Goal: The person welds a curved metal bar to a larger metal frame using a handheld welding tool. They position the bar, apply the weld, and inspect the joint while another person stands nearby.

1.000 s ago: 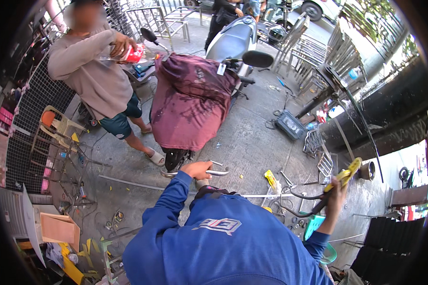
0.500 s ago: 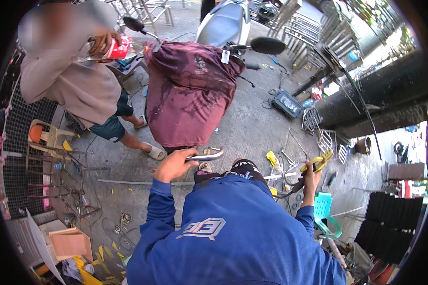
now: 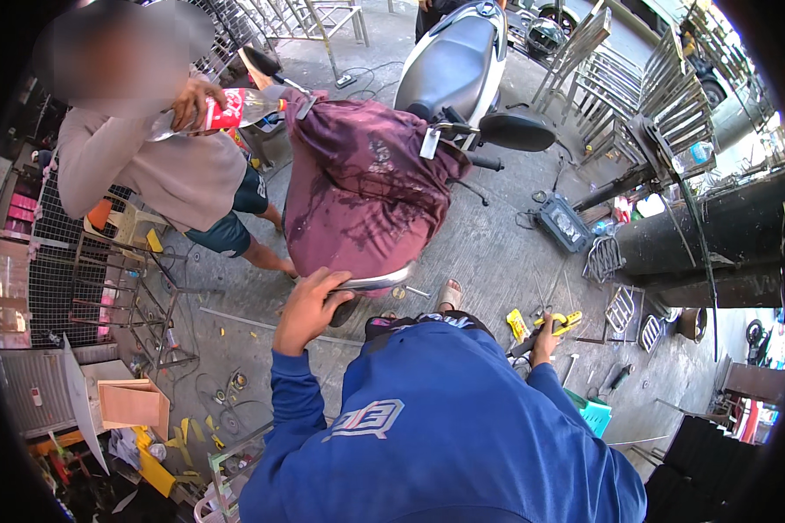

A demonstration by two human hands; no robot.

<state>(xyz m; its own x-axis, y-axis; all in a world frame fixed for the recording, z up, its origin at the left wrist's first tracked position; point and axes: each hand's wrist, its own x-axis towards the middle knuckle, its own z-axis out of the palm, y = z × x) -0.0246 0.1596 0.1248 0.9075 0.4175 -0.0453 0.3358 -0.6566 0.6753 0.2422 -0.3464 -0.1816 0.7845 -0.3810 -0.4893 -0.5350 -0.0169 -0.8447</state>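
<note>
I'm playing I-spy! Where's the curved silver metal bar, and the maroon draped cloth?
Curved silver metal bar (image 3: 378,281): head view, bare right part.
Maroon draped cloth (image 3: 362,193): head view, near its middle.

Open-air metalworking workshop
Right of the scooter (image 3: 453,74), slatted metal frames (image 3: 615,98) stand on concrete floor (image 3: 497,227) near a hard grey case (image 3: 565,223).

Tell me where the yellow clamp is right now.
In the head view, the clamp is right of centre, held in the right hand, with the yellow packet to its left.
</note>
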